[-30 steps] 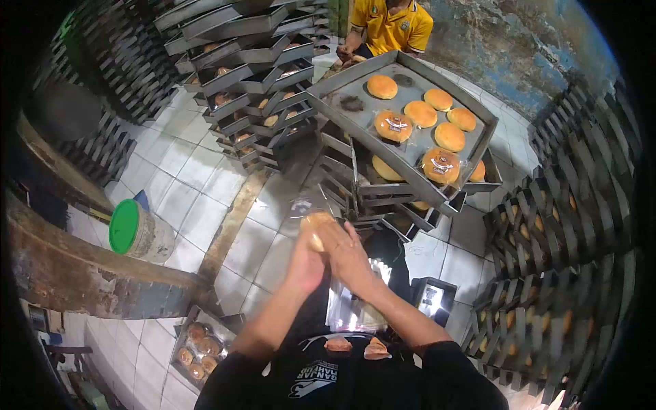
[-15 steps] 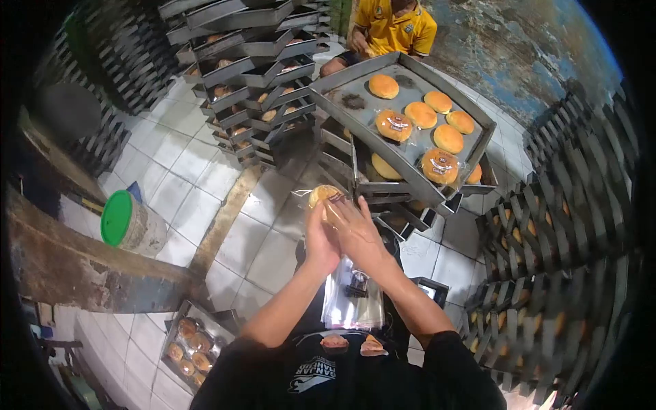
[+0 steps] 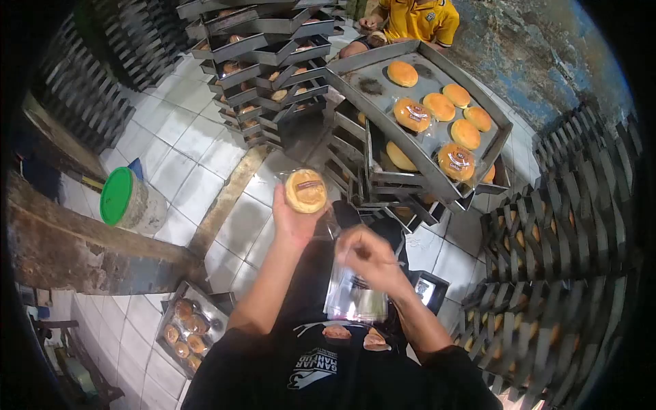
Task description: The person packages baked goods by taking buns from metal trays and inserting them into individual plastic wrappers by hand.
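Note:
A round bun in a clear plastic wrapper [image 3: 305, 191] rests on the palm and fingers of my left hand [image 3: 294, 222], its printed side facing up. My right hand [image 3: 372, 258] is bent above the lap, slightly blurred, its thumb and fingers curled near the wrapper's edge; whether anything is between them is too small to tell. Under it lies a stack of clear plastic bags [image 3: 355, 301] on my lap. Ahead, a metal tray [image 3: 372, 126] holds several bare buns [image 3: 439, 107] and two wrapped ones [image 3: 413, 115].
Stacks of metal trays stand ahead [image 3: 253, 55] and at the right [image 3: 588, 219]. A bucket with a green lid [image 3: 117, 196] is at the left. Wrapped buns lie in a low tray [image 3: 213, 313] at the lower left. A person in a yellow shirt [image 3: 420, 20] sits beyond the trays.
My hands have come apart. The wrapped bun now sits in my left hand, turned face up, and my right hand has moved back toward the bags on the lap.

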Tool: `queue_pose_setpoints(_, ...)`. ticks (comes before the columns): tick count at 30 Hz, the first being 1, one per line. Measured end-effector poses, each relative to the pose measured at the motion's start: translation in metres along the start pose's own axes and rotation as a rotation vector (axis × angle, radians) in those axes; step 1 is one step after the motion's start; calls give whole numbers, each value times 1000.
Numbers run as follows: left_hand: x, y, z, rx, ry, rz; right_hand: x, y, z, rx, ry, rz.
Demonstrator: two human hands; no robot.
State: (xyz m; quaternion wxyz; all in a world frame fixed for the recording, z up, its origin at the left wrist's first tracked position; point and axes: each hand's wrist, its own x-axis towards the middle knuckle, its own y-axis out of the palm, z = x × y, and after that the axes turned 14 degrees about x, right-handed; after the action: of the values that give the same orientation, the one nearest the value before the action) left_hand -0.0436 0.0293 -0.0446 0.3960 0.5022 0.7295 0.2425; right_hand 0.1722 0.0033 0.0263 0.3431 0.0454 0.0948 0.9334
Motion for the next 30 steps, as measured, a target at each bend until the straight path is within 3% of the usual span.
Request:
queue_pose_setpoints(1, 0, -7, 5, -7, -2, 22, 17, -4, -13, -208, -175, -180)
queue_pose_setpoints(3, -5, 9, 23, 7, -92, 12, 32, 4, -29, -149, -183, -66)
queue_pose_setpoints(4, -6, 8, 27, 19, -123, 1, 40, -1, -41, -514, -307, 30)
queue_pose_setpoints(5, -1, 7, 29, 32, -147, -2, 25, -3, -43, -262, -153, 154)
queue_pose_setpoints(7, 9, -10, 23, 160, 43, 63, 3, -3, -19, 223, 141, 416)
queue_pose_setpoints(10, 9, -31, 3, -21, -6, -24, -9, 4, -15, 287, -11, 253)
queue_pose_setpoints(11, 6, -31, 5, -8, 2, -73, 5, 10, -20, -44, -135, -136)
queue_pose_setpoints(13, 0, -13, 19, 7, -35, -9, 18, 14, -20, 85, -52, -170)
queue_pose_setpoints(14, -5, 3, 29, 42, -49, -123, 22, 13, -21, 73, -20, -157)
queue_pose_setpoints(16, -4, -7, 37, 42, -78, -121, 24, 10, -32, -249, 9, -39)
queue_pose_setpoints(20, 8, -38, 4, 14, -60, -106, -25, 8, 9, 501, 164, 396)
queue_pose_setpoints(21, 7, -43, 2, 11, -67, -101, -21, -9, -18, 322, 349, 41)
queue_pose_setpoints(22, -20, -25, 3, 21, -35, 73, -7, -9, -17, -289, -56, -195)
queue_pose_setpoints(23, -53, 16, -4, 58, -173, 15, 7, -7, -16, -900, -471, -420)
queue_pose_setpoints(25, -68, 15, 8, 103, -400, 154, 3, -2, -15, -818, -606, -265)
queue_pose_setpoints(26, -67, 1, 14, 167, -252, 267, 3, 3, -10, -805, -590, -246)
queue_pose_setpoints(27, -64, -10, 17, 342, -156, 187, 5, 5, -6, -797, -580, -234)
queue_pose_setpoints(29, -43, -16, 17, 673, 99, 44, 22, -18, -29, -515, -336, -443)
queue_pose_setpoints(30, -47, -7, 15, 455, 0, 168, 27, -24, -34, -371, -204, -533)
